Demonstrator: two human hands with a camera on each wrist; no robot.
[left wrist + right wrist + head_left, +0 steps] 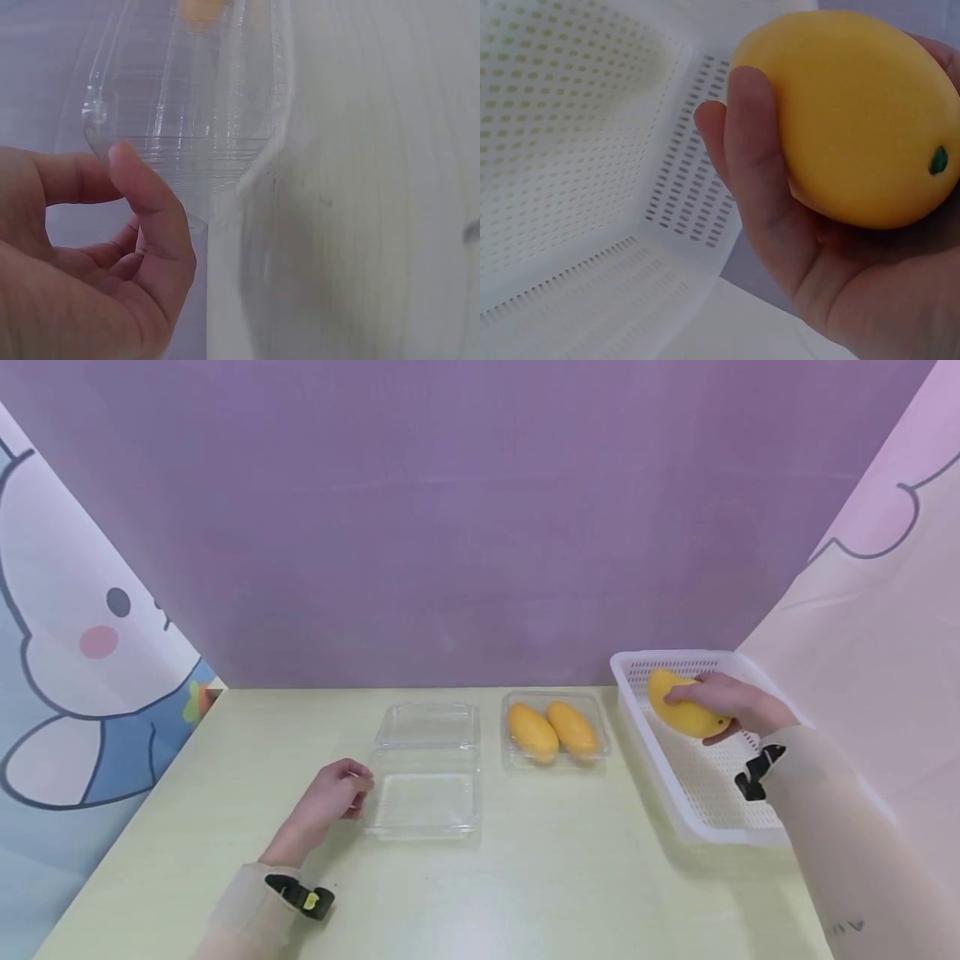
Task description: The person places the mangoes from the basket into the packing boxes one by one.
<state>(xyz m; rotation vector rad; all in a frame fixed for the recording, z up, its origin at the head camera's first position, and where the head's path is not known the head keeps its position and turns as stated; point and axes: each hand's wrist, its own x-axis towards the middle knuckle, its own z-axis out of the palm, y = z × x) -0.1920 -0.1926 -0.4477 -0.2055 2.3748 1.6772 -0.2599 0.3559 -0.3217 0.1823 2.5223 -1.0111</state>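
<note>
My right hand point(723, 702) grips a yellow mango point(684, 708) above the white basket. In the right wrist view the mango point(855, 120) shows a small green stem spot, with the thumb curled over its side. At the left, my left hand point(330, 797) pinches the left edge of a clear plastic clamshell container point(423, 806), which lies opened out with its lid folded back. Up close, thumb and index finger of the left hand point(112, 247) meet at the rim of the container point(187, 142). No fruit is inside it.
A second clear container point(555, 762), holding two mangoes point(573, 729), sits between the opened one and the perforated white basket point(667, 777). The basket stands at the table's right side. A purple backdrop point(450, 527) rises behind the pale table point(525, 885).
</note>
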